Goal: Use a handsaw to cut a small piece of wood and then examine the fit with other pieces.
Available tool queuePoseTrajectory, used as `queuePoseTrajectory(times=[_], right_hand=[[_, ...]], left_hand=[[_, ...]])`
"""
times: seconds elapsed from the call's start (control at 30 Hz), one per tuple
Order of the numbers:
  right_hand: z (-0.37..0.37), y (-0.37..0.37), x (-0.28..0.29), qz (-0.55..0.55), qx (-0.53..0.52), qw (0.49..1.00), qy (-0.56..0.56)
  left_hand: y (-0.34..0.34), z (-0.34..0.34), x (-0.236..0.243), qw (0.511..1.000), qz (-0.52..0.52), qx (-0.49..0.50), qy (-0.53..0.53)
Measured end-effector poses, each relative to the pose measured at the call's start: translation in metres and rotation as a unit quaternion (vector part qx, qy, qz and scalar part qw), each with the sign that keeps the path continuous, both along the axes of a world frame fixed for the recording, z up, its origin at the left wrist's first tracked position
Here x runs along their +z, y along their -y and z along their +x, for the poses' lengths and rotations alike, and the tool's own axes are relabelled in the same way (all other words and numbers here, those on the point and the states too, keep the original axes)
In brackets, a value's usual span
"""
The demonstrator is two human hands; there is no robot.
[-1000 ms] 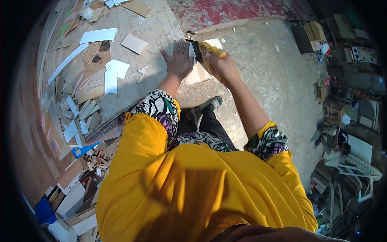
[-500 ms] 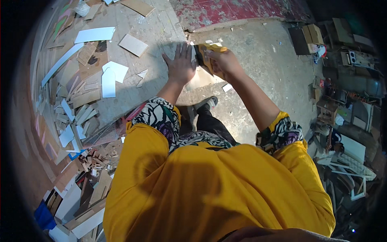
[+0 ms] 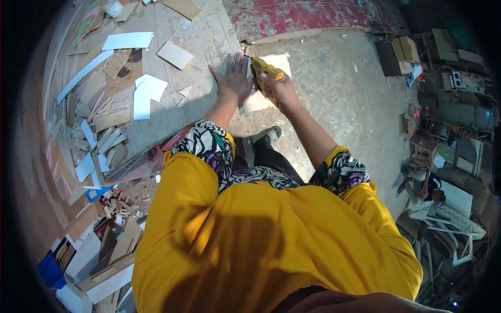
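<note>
My left hand (image 3: 234, 82) lies flat near the right edge of a worn plywood work surface (image 3: 209, 41), fingers extended and slightly apart, pressing a pale board (image 3: 260, 104) that sticks out past that edge. My right hand (image 3: 276, 88) grips the yellow handle of a saw (image 3: 273, 69) just right of my left fingers. The saw's blade is mostly hidden behind the handle and my hand.
Wood and white offcuts (image 3: 148, 91) lie across the surface's left side. A scrap pile (image 3: 104, 255) is at lower left. Concrete floor (image 3: 344, 83) spreads right of me, with red tiles (image 3: 308, 10) beyond. Boxes (image 3: 404, 52), boards and furniture pieces (image 3: 464, 198) crowd the far right.
My right hand and the saw have shifted back and forth slightly, and the handle is now tilted differently, more downward to the right. My left hand stays spread beside the blade.
</note>
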State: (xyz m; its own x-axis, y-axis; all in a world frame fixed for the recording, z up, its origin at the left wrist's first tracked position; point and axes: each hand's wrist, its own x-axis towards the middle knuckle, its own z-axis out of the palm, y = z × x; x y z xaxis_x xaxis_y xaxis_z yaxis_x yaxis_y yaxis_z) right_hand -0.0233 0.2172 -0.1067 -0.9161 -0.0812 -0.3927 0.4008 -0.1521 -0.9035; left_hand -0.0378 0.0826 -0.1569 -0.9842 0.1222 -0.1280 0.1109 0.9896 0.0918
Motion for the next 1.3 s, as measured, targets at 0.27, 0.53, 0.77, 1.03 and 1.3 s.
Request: queuePoseTrajectory(times=[0.27,0.53,0.77,1.03,1.3], right_hand=[[0.005,0.003,-0.011,0.086,-0.055,0.992,-0.074],[-0.120,-0.005,0.001,0.166,-0.109,0.964,-0.176],[-0.138,-0.050,0.113,0.138,-0.066,0.937,-0.315],[0.025,-0.148,-0.063,0.321,-0.166,0.926,-0.108],[0.042,-0.099,-0.083,0.128,-0.138,0.982,0.012]], left_hand=[[0.000,0.001,-0.003,0.999,-0.020,-0.022,-0.022],[-0.001,-0.003,-0.008,0.996,0.034,-0.037,-0.075],[0.010,0.005,-0.014,0.992,0.062,-0.037,-0.101],[0.013,-0.007,-0.018,0.994,0.093,-0.032,-0.044],[0.013,-0.016,-0.012,0.995,0.071,-0.012,0.071]])
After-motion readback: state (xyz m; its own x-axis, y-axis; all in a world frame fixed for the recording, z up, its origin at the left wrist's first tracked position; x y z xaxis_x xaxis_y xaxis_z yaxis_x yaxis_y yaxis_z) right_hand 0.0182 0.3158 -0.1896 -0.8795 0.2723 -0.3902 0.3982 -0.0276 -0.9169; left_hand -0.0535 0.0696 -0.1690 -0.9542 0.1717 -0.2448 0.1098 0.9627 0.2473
